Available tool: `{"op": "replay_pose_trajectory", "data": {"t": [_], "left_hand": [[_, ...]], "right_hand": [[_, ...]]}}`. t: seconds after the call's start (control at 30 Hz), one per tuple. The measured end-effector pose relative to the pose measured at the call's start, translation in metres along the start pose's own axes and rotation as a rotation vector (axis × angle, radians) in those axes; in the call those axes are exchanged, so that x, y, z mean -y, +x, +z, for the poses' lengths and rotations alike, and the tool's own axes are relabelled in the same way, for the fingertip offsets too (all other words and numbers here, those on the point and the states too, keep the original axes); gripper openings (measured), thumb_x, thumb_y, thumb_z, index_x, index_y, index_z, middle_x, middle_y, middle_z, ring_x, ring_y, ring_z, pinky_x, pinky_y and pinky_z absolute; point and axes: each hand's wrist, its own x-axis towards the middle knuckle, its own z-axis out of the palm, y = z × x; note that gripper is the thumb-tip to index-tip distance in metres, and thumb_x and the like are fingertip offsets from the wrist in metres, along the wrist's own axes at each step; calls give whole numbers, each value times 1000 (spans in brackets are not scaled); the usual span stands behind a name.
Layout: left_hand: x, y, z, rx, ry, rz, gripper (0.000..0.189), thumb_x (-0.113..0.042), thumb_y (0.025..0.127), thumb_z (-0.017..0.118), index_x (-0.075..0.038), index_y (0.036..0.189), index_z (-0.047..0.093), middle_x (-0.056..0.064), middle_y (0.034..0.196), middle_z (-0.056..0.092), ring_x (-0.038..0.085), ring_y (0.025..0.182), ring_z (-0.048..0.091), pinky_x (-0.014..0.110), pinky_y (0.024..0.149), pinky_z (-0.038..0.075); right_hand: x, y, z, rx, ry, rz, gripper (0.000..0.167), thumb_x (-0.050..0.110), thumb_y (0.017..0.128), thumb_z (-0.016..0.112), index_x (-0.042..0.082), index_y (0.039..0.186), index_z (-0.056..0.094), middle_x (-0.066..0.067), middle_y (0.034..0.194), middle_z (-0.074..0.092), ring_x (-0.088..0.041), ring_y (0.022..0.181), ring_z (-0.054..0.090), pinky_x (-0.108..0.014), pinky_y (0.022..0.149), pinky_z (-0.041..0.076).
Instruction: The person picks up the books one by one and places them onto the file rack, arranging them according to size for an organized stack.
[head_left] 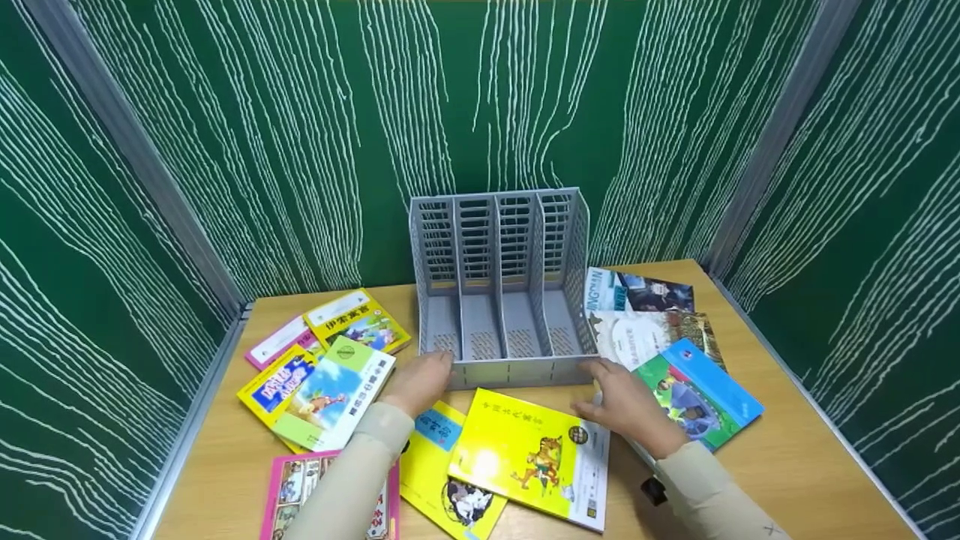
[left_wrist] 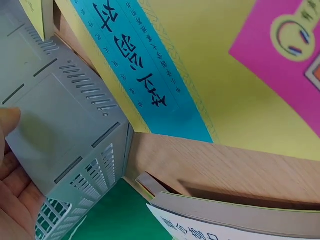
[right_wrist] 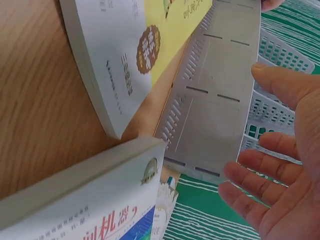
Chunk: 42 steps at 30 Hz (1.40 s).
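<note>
A grey desktop file organizer (head_left: pixel 517 373) with several upright slots stands at the table's back, and its slots hold nothing. At its front left corner my left hand (head_left: pixel 422 381) grips the low front rim. In the left wrist view, the thumb lies on the front panel (left_wrist: pixel 55 120) and the other fingers go behind its edge. My right hand (head_left: pixel 634 405) is at the front right corner, fingers spread and loosely extended. The right wrist view has its fingertips (right_wrist: pixel 232 172) at the panel's edge. A yellow picture book (head_left: pixel 532 457) lies just before the organizer, overlapping another yellow book (head_left: pixel 431 480).
Left of the organizer lies a loose pile of books, topped by a green-and-white book (head_left: pixel 337 397). A pink-edged book (head_left: pixel 279 487) is partly under my left forearm. Several more lie at the right, including a blue-green book (head_left: pixel 705 397). Green walls enclose the wooden table (head_left: pixel 795 465).
</note>
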Motion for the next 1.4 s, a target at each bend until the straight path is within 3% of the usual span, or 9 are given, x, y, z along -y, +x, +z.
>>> {"op": "replay_pose_trajectory", "data": {"t": [0.13,0.33,0.5,0.87,1.17,1.4], "left_hand": [[0,2,1,-18,6,-4,26,-5,109,60,-4,134,68,16,130,76,34,118,75,47,106,61],[0,6,0,-8,-97,-68,19,-5,105,64,-8,120,74,12,115,80,29,99,74,46,96,64],[0,8,-2,-3,-111,-77,14,-8,105,64,-9,112,76,11,104,80,27,86,70,46,86,64],[3,7,4,-87,-104,-12,10,-11,106,66,-8,107,76,12,99,79,30,87,74,47,81,65],[3,9,4,-65,-99,-41,13,-16,108,65,-10,111,76,10,101,79,28,89,74,46,83,65],[3,9,2,-53,-106,-34,15,-18,109,63,-9,111,76,11,101,79,29,91,75,45,86,65]], "right_hand": [[5,0,4,18,-2,0,66,29,91,89,-5,142,64,-27,140,68,-48,127,67,-63,107,56],[10,1,10,74,14,30,63,30,90,89,-4,138,67,-27,137,70,-47,126,68,-62,107,57],[14,0,16,151,44,63,65,30,89,90,-4,140,67,-26,138,70,-46,127,68,-62,108,56],[23,1,27,295,119,109,83,35,78,99,-7,140,64,-29,134,71,-47,123,70,-62,106,58],[24,3,35,338,116,80,85,35,76,99,-11,138,64,-27,123,73,-39,110,72,-59,104,58],[21,6,39,386,91,142,82,35,74,101,-6,135,66,-19,116,74,-30,101,69,-56,100,59]]}}
